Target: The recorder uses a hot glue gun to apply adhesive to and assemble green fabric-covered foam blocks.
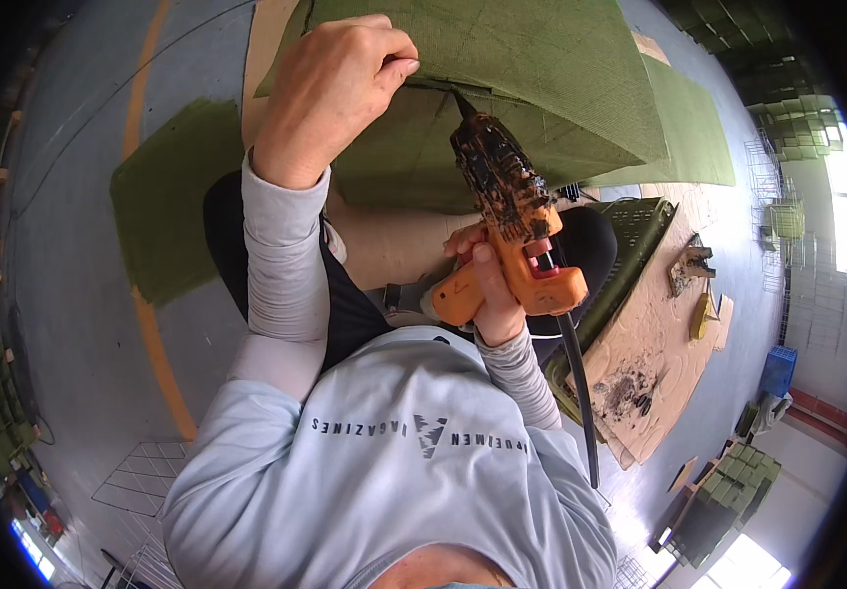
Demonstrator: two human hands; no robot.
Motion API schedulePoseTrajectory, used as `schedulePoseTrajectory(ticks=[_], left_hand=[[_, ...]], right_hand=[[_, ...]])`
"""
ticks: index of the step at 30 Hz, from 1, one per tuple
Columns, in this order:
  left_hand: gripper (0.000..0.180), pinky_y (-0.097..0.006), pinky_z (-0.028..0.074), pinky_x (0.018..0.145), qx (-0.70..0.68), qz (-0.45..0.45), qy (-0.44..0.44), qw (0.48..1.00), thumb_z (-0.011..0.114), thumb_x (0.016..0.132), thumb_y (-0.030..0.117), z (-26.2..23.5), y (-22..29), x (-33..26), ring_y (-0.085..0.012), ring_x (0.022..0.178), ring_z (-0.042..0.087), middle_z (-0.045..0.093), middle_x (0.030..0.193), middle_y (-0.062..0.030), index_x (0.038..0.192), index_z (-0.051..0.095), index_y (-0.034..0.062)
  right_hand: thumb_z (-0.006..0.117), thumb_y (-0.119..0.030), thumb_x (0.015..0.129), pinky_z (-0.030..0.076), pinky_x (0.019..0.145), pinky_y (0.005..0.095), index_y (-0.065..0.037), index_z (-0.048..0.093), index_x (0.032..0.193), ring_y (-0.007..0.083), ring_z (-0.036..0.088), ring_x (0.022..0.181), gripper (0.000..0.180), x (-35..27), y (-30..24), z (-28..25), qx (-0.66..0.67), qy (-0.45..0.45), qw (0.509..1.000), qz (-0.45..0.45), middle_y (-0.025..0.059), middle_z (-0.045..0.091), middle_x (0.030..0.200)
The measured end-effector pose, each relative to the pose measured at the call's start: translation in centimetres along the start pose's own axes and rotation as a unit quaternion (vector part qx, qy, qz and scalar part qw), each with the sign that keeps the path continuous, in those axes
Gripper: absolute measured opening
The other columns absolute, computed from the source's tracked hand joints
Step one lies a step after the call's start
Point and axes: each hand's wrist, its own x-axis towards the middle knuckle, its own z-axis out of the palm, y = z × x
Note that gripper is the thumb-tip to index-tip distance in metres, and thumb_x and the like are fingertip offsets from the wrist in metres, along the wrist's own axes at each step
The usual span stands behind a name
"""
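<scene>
An orange glue gun (517,226), its front half caked with black glue, is in my right hand (497,299), the fingers wrapped round its handle. Its dark nozzle points up and touches or nearly touches a dark seam on the green mesh cloth (541,69) spread over my lap. A black cord trails from the gun's rear. Left of the nozzle, my left hand (345,93) is closed over the cloth, thumb and forefinger pressed together; anything between them is hidden.
To my right, stained cardboard (630,383) lies on a green plastic crate (630,221), with a black-smeared block (688,265) and a yellow-handled tool (703,312). A green sheet (173,206) covers floor at left. Wire frames (144,471) and green stacks (728,496) stand behind.
</scene>
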Motion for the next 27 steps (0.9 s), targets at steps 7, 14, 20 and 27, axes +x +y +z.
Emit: schedulePoseTrajectory(ticks=[7,14,20,27], left_hand=[[0.009,-0.033,0.044,0.055,-0.012,0.002,0.011,1.0,0.069,0.084,0.01,0.5,0.1,0.0,-0.0222,0.057,0.057,0.063,0.075,-0.0081,0.086,0.069,0.0013],[0.009,-0.033,0.044,0.055,-0.011,0.0,0.009,1.0,0.07,0.084,0.01,0.3,0.1,0.0,-0.0224,0.057,0.058,0.063,0.076,-0.0081,0.086,0.069,0.0015],[0.01,-0.033,0.044,0.056,-0.012,0.006,0.008,1.0,0.07,0.083,0.011,0.3,0.1,0.1,-0.0231,0.058,0.058,0.063,0.076,-0.0083,0.086,0.069,0.0016],[0.01,-0.034,0.044,0.057,-0.015,0.002,0.001,1.0,0.069,0.084,0.011,0.4,0.3,0.2,-0.0242,0.06,0.058,0.063,0.076,-0.009,0.087,0.068,0.0014]], right_hand=[[0.052,-0.01,0.094,0.044,0.079,0.031,-0.001,0.054,0.102,0.0169,0.056,0.086,0.012,-0.3,-0.1,-0.5,0.015,0.021,1.0,0.0,0.0077,0.057,0.088],[0.053,-0.007,0.094,0.047,0.078,0.0297,-0.001,0.055,0.102,0.0152,0.057,0.084,0.01,0.2,0.4,0.2,-0.012,-0.009,1.0,-0.017,0.0063,0.06,0.087],[0.054,-0.009,0.095,0.047,0.077,0.0293,-0.001,0.056,0.101,0.0151,0.057,0.084,0.01,0.4,0.4,0.3,-0.021,-0.016,1.0,-0.017,0.0061,0.06,0.087],[0.051,-0.008,0.094,0.045,0.081,0.0314,-0.001,0.053,0.102,0.0159,0.056,0.085,0.011,0.2,0.1,-0.6,0.012,0.002,1.0,-0.01,0.007,0.058,0.087]])
